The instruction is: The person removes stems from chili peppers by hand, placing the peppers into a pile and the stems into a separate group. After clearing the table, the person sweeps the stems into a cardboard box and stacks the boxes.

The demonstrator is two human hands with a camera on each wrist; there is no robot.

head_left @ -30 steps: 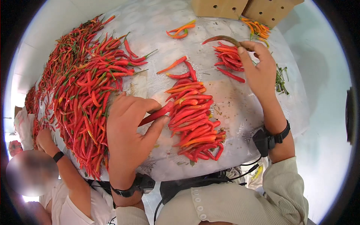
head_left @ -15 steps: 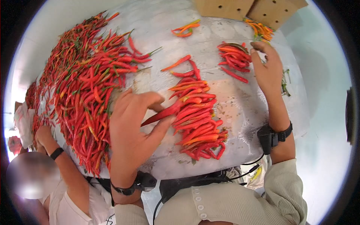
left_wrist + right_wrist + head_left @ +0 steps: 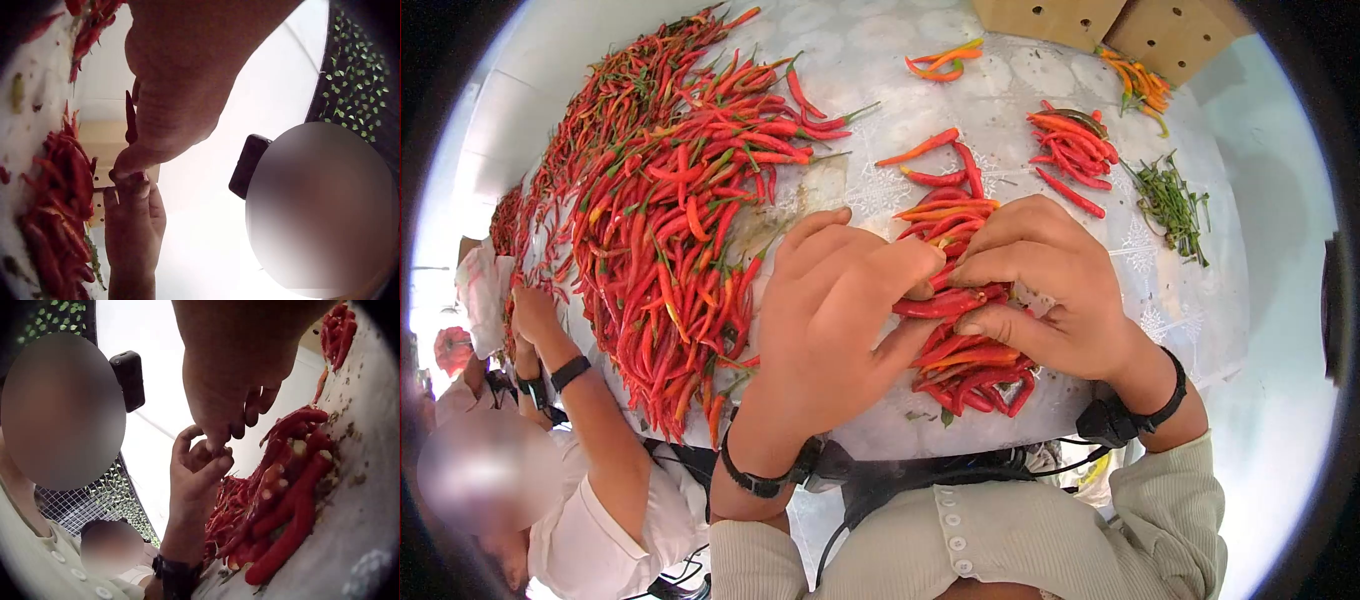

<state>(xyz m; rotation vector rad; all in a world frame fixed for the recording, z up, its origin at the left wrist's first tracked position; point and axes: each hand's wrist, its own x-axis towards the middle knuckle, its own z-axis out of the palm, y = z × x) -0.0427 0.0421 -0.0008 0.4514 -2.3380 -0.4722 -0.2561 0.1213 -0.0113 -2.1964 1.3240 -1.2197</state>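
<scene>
My left hand (image 3: 835, 315) grips a red chili pepper (image 3: 940, 303) between thumb and fingers, over the row of stemless red chilies (image 3: 985, 378). The pepper's thin tip (image 3: 130, 115) juts past the fingers in the left wrist view. From the other side my right hand (image 3: 1055, 290) pinches the stem end of the same chili, fingertips of both hands meeting there. Much of the row lies hidden beneath the hands. In the right wrist view, cut chilies (image 3: 284, 500) lie just below the hands.
A big heap of stemmed red chilies (image 3: 660, 230) spreads at left. Toward the right lie a small red pile (image 3: 1070, 145) with a dark chili on top, green stems (image 3: 1170, 205) and orange chilies (image 3: 1135, 80). Cardboard boxes (image 3: 1170, 40) stand behind; another person's arm (image 3: 600, 410) reaches in at left.
My right hand laid a dark chili on the small pile, let go, then came back to pinch the end of the chili in my left hand. The head view has shifted.
</scene>
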